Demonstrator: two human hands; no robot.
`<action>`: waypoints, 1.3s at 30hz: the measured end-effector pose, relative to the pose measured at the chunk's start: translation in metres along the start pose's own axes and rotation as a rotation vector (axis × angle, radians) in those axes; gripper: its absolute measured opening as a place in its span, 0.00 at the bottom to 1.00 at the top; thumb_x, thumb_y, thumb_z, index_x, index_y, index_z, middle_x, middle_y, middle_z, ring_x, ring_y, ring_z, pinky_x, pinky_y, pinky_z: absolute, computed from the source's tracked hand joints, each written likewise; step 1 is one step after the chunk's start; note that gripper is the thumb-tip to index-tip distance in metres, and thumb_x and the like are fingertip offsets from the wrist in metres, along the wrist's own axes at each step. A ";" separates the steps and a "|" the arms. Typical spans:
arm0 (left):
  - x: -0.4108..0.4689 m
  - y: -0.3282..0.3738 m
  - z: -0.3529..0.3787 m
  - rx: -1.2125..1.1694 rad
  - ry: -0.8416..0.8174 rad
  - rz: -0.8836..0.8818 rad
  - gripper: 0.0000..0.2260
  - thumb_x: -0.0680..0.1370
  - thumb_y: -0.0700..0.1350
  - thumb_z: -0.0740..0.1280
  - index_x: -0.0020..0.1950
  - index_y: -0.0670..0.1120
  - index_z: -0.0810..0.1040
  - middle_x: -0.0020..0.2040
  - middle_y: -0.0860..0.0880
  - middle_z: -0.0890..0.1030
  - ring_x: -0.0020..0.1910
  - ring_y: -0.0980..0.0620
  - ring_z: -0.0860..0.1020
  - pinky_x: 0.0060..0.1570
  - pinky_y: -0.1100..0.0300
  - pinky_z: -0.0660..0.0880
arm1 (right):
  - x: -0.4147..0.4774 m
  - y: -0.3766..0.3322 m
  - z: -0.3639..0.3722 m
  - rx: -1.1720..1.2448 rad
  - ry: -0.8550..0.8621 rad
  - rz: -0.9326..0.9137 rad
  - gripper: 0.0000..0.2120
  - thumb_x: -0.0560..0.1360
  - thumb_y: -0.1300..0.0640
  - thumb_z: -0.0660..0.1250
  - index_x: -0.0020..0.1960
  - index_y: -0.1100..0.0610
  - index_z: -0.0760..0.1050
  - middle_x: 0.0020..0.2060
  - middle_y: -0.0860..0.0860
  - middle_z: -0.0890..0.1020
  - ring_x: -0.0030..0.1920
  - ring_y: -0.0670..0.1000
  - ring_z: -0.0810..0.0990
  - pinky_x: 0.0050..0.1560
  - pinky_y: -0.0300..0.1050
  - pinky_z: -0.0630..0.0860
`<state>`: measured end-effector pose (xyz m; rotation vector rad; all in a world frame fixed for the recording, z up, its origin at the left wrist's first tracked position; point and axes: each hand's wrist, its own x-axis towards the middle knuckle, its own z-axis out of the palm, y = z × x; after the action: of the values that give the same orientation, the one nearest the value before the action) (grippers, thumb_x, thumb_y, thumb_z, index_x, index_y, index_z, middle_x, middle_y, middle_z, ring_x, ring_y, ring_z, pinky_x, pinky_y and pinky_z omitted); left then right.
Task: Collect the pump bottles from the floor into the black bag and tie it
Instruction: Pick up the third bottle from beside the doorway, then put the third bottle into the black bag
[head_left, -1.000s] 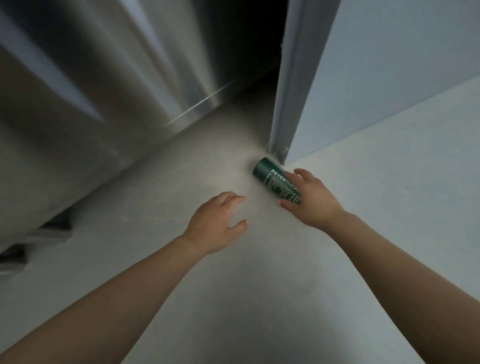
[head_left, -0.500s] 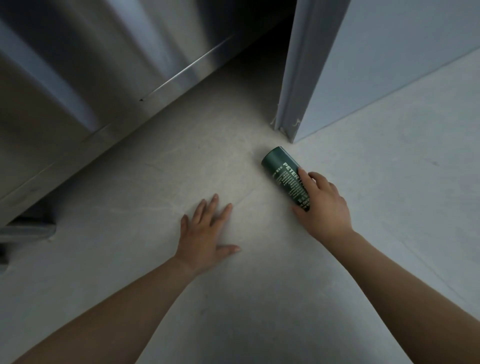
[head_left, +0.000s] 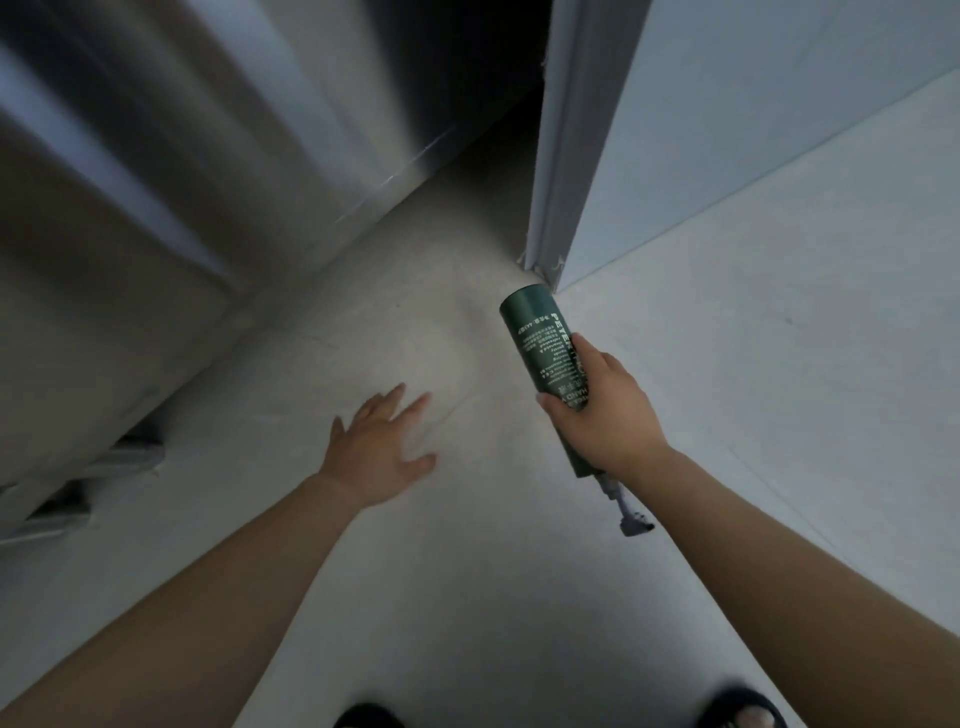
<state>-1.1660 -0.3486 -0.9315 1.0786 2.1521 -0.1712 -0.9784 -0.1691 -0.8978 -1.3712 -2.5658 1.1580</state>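
Note:
A dark green pump bottle with pale lettering is gripped by my right hand around its lower half. Its flat base points away from me and its grey pump head sticks out below my wrist, toward me. The bottle is held off the pale floor. My left hand hovers low over the floor to the left of the bottle, fingers spread, holding nothing. No black bag is in view.
A large metal appliance fills the left side, with a metal foot at its base. A pale wall corner stands just beyond the bottle. My feet in dark sandals show at the bottom edge.
My right hand has lifted the green bottle off the floor and drawn it toward me, so its pump head now shows. My left hand has risen slightly from the floor.

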 end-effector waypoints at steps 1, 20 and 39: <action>-0.018 0.002 -0.020 -0.028 0.018 -0.012 0.35 0.73 0.66 0.61 0.75 0.61 0.49 0.79 0.54 0.47 0.77 0.50 0.50 0.71 0.38 0.50 | -0.015 -0.014 -0.014 0.027 0.000 0.017 0.34 0.72 0.46 0.67 0.72 0.52 0.57 0.58 0.55 0.75 0.50 0.54 0.74 0.46 0.43 0.66; -0.499 0.284 -0.450 -0.346 0.189 0.548 0.30 0.75 0.54 0.66 0.74 0.50 0.60 0.74 0.50 0.65 0.73 0.52 0.62 0.71 0.55 0.60 | -0.406 -0.311 -0.515 0.205 0.379 0.164 0.35 0.69 0.47 0.72 0.71 0.44 0.61 0.61 0.44 0.75 0.58 0.41 0.72 0.52 0.27 0.62; -0.644 0.581 -0.452 0.048 0.071 1.204 0.27 0.75 0.54 0.65 0.73 0.51 0.64 0.71 0.49 0.68 0.71 0.51 0.64 0.66 0.64 0.57 | -0.660 -0.207 -0.638 0.306 1.060 0.610 0.35 0.67 0.44 0.72 0.70 0.38 0.60 0.59 0.43 0.77 0.55 0.42 0.74 0.51 0.39 0.70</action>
<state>-0.7214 -0.2082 -0.0713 2.1988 1.2253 0.3786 -0.5073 -0.3328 -0.0999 -1.9775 -1.2376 0.5153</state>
